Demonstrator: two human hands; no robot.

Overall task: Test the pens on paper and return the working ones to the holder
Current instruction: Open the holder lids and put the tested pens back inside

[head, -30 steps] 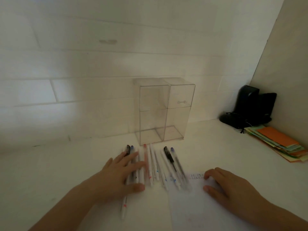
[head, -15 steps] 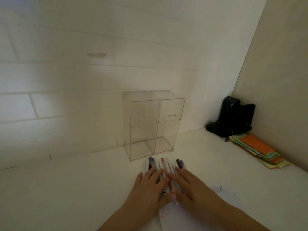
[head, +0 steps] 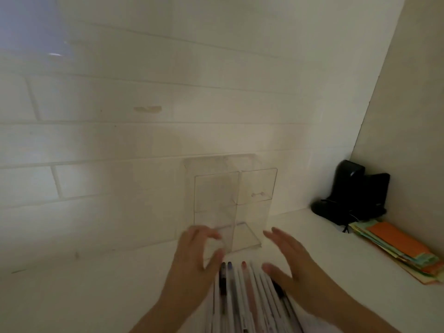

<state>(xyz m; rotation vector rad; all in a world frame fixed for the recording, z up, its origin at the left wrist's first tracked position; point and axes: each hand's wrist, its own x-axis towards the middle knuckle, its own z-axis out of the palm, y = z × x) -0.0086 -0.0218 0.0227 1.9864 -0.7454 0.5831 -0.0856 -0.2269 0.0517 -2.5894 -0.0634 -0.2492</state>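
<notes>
Pens (head: 249, 296) lie bunched side by side on white desk (head: 96, 284), at 6 o'clock from clear acrylic holder (head: 230, 200). Left hand (head: 194, 263) at bundle's 9 o'clock, fingers loosely curved, apart, gripping nothing. Right hand (head: 290, 263) at 3 o'clock, fingers straight, spread. Holder compartments hold no pens. Colored paper stack (head: 396, 248) at far 3 o'clock, black device (head: 350, 191) behind it.

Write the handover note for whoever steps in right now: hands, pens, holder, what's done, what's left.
Left hand: open, reaching at the clear acrylic holder, holding nothing.
Right hand: open, over the right side of the row of mostly white pens.
Pens lie side by side on the white desk, in front of the holder.
Done: pens gathered together.
Left: the holder looks empty, so no pen is back in it.
</notes>
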